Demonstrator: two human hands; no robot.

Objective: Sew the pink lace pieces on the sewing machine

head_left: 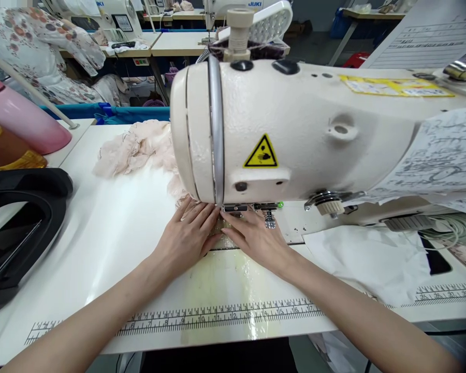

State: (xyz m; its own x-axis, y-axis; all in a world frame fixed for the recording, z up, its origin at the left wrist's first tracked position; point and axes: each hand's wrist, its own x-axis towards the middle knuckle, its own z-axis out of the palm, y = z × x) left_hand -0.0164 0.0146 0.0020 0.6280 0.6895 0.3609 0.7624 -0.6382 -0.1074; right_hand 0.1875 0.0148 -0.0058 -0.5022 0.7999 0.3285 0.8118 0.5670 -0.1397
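Observation:
A cream industrial sewing machine (295,134) fills the middle of the view, its head hanging over a white table (112,228). My left hand (188,235) lies flat, fingers stretched out, on a small piece of pale fabric (221,235) just in front of the needle area. My right hand (256,238) lies flat on the same piece from the right, fingers pointing toward the presser foot (233,210). Both hands press the fabric onto the table. A pile of pale pink lace fabric (134,147) trails away behind the machine head on the left.
A printed ruler strip (217,316) runs along the table's front edge. White cloth (368,259) lies at the right under printed paper sheets (438,160). A black object (19,228) and a pink bottle (23,116) sit at the left. More sewing machines stand behind.

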